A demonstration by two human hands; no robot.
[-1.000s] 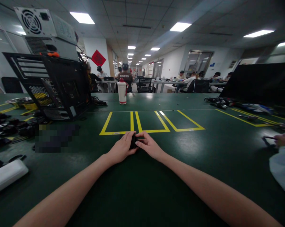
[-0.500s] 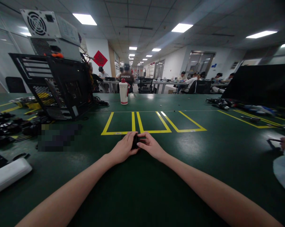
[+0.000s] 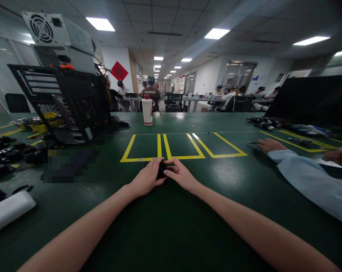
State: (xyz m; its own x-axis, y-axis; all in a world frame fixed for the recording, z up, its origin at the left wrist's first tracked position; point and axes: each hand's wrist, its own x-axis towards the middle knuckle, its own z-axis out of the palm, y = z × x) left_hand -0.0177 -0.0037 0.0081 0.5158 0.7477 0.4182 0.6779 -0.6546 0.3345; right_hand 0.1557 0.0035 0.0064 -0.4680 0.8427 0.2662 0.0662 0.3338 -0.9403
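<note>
A small black object [image 3: 161,170] stands between my two hands, just in front of the yellow tape outlines [image 3: 184,157]; its kind cannot be made out. My left hand [image 3: 149,174] is wrapped around its left side, with the fingers over the top and the thumb low at the near side. From the right, the bent fingers and thumb of my right hand [image 3: 178,173] pinch its edge. The fingers cover most of it.
Left on the green table [image 3: 193,226] are a black computer case [image 3: 77,102] with a power supply [image 3: 54,32] on top, dark cables [image 3: 9,151] and a white case [image 3: 10,211]. A bottle [image 3: 147,110] stands behind. At right, a co-worker's hand [image 3: 270,145] holds a thin dark tool.
A co-worker's blue-sleeved arm has reached in from the right, its hand with a thin dark tool now lying near the tape. My hands keep the same grip.
</note>
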